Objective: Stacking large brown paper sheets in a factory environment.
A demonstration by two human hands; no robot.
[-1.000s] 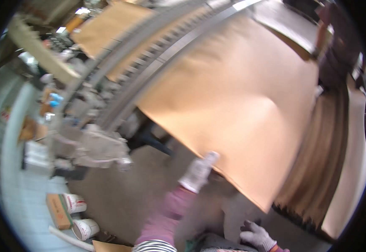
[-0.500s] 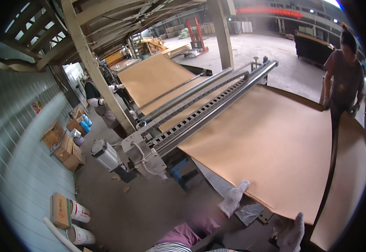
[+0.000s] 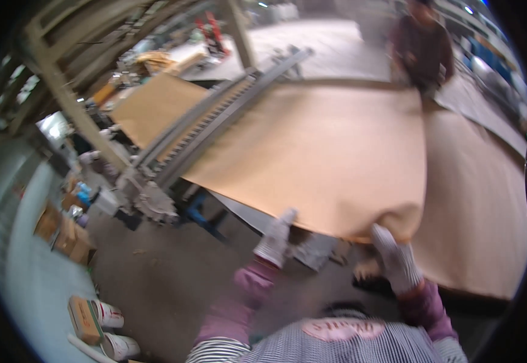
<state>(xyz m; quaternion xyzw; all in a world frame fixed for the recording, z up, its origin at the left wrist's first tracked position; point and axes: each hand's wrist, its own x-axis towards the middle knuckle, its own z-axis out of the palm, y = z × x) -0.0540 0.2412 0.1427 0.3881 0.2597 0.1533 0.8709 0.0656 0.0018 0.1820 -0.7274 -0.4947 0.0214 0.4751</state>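
Note:
A large tan sheet spreads out before me, its left part under a long roller machine. My left hand, in a pale knit glove, grips the near edge with the thumb on top; its fingers are mostly hidden beneath. The sheet's near right corner is in the closed grasp of my right hand, also gloved, and the surface buckles beside the thumb. Across the sheet, by its far right corner, a person in a dark top stands with blurred hands low near the edge.
A second tan sheet lies to the right. Beyond the machine, more tan material extends. Cardboard boxes and white buckets stand along the left wall. A blue metal support sits under the machine, near a post.
My view has swung right and is blurred. Both hands now show more fully, and my right hand has taken the sheet's near corner, which now bulges. The machine appears farther left.

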